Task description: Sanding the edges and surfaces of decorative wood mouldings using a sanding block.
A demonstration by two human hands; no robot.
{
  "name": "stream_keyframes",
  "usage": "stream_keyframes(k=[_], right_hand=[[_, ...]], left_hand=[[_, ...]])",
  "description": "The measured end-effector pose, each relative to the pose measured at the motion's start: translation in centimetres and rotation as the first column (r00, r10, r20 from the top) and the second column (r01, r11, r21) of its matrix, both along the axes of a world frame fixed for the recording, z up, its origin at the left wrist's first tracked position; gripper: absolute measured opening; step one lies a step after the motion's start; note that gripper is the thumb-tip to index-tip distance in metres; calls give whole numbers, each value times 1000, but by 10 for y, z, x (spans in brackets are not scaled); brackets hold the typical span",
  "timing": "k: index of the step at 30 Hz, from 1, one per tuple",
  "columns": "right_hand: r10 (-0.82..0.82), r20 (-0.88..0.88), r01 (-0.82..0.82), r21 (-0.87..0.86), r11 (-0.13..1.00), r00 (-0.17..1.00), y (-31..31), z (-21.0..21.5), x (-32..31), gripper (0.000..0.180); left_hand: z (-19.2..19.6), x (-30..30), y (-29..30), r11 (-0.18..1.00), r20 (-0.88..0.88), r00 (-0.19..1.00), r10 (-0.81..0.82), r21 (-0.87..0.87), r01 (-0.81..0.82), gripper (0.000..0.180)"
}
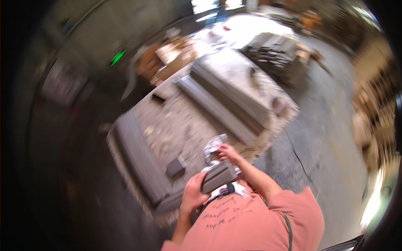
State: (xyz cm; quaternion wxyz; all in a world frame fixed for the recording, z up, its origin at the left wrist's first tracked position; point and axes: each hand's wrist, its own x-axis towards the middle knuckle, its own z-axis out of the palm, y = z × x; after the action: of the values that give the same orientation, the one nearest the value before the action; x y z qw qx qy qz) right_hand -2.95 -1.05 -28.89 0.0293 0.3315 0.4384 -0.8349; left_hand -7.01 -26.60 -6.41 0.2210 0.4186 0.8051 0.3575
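Observation:
At the near edge of the table I hold a short bundle of grey, ridged strips [219, 176]. My left hand [195, 191] is closed round its left end. My right hand [226, 153] is just beyond the bundle, fingers bent and pinched at crumpled, shiny clear plastic [212, 145]. Blur hides exactly how the fingertips meet the plastic. Left of the bundle, a small dark grey block [175, 167] lies on the table. A long stack of grey strips [140, 154] runs along the table's left side.
More long grey strips [222, 104] lie across the worktable [176, 125], near a small black object [158, 98]. Open cardboard boxes [167, 58] stand beyond its far left edge. Another stack of grey pieces [272, 50] is at the back right. A dark cable [298, 157] crosses the floor.

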Motion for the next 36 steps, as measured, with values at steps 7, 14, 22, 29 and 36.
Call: stream_keyframes(k=[7, 14, 22, 29, 36], right_hand=[[-4, -25, 0, -166, 986, 1000, 21, -22, -1, 35], [0, -69, -16, -223, 975, 998, 25, -37, -3, 35], [4, 11, -3, -119, 993, 1000, 20, -16, 3, 40], [-13, -56, 8, -72, 997, 998, 2, 0, -6, 41], [-36, -68, 28, -110, 993, 997, 2, -2, -6, 41]], left_hand=[[23, 1, 1, 999, 11, 999, 42, -7, -42, 87], [6, 8, -2, 999, -6, 999, 48, -11, -48, 83], [6, 9, 5, 998, 15, 999, 48, -28, -48, 85], [6, 10, 8, 999, 14, 999, 37, -26, -36, 83], [4, 5, 13, 999, 34, 999, -27, -45, 29, 83]])
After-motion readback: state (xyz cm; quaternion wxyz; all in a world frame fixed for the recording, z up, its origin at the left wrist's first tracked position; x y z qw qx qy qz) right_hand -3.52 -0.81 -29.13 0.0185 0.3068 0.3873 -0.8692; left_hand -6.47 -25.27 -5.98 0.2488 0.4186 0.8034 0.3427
